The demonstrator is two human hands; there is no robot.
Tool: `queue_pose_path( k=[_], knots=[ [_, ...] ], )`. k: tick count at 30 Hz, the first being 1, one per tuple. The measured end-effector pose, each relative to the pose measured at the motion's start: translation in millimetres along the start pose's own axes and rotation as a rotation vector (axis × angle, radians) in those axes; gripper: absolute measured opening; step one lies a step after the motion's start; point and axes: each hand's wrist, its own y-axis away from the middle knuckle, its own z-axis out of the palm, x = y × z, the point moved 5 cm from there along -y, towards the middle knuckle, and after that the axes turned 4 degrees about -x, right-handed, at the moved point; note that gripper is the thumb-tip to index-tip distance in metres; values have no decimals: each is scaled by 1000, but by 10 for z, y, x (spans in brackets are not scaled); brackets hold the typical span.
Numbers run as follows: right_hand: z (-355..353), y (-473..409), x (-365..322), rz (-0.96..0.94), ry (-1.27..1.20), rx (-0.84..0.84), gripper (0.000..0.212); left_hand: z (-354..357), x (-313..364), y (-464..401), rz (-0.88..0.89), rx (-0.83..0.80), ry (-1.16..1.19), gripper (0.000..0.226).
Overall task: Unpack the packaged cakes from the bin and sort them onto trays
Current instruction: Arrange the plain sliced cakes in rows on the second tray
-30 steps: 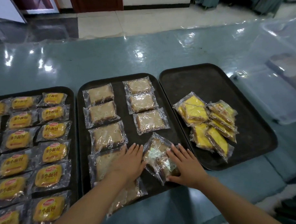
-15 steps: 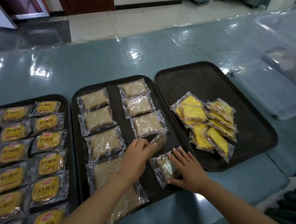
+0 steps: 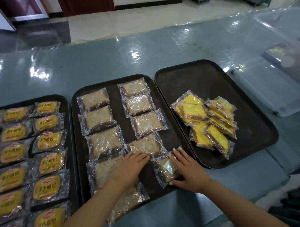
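Observation:
Three dark trays lie side by side. The middle tray (image 3: 114, 85) holds several brown cakes in clear wrappers in two columns. My left hand (image 3: 130, 166) lies flat, its fingertips on the edge of a brown cake (image 3: 147, 145), fourth in the right column. My right hand (image 3: 187, 171) rests with straight fingers on another wrapped brown cake (image 3: 165, 170) at the tray's near right. The left tray (image 3: 64, 102) is filled with yellow bread packs (image 3: 46, 140). On the right tray (image 3: 248, 123) sits a loose pile of yellow cake packs (image 3: 205, 120).
A clear plastic bin (image 3: 280, 66) stands at the far right of the teal table (image 3: 110, 60), with a pack visible inside. Glossy plastic covers the table. A tiled floor lies beyond the far edge.
My left hand carried one brown cake up from the pile and laid it flat below the third cake in the right column. My right hand stayed on the other cake.

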Motion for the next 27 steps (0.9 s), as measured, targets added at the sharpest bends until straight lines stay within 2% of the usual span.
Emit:
queue_pose_path(
  k=[7, 10, 15, 17, 21, 27],
  knots=[
    [28, 95, 64, 35, -115, 61, 98, -17, 39, 41, -10, 114, 129, 56],
    [35, 117, 62, 43, -122, 77, 93, 16, 121, 96, 43, 113, 65, 50],
    [53, 165, 14, 62, -107, 84, 85, 237, 364, 93, 137, -26, -91, 59],
    [58, 189, -3, 64, -97, 90, 89, 270, 455, 54, 151, -51, -102, 60],
    [81, 279, -17, 68, -100, 106, 89, 281, 526, -48, 173, -34, -27, 63],
    [155, 351, -19, 69, -85, 143, 86, 334, 561, -109, 209, 50, -199, 60]
  ],
)
